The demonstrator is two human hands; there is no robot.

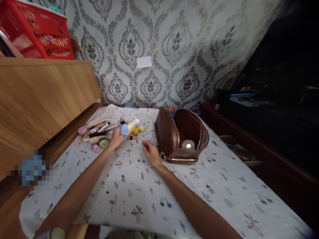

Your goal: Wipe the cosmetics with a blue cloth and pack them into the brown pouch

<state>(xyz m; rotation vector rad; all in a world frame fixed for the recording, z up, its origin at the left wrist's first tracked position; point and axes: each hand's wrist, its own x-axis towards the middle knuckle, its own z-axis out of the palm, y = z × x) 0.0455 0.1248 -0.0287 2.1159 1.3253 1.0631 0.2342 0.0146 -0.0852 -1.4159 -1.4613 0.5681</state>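
My left hand [116, 138] is closed on a small blue rounded thing [124, 129] above the pile of cosmetics. A cream bottle with a white cap [133, 125] shows just beyond its fingers; whether it is gripped too is unclear. Around this hand lie a round green-lidded jar [103, 143], a pink sponge-like piece [82, 131], a yellow-capped item [136, 130] and several tubes and brushes. My right hand [151, 153] hovers low over the cloth with loosely bent fingers, nothing in them. Close on its right stands a brown cosmetic bag [171, 132], unzipped, its flap folded forward.
A white printed cloth [139, 189] covers the table. To the left rises a wooden panel [50, 99] with a red basket [50, 33] on top. Dark furniture [261, 142] borders the right side, and a patterned wall [154, 39] stands behind.
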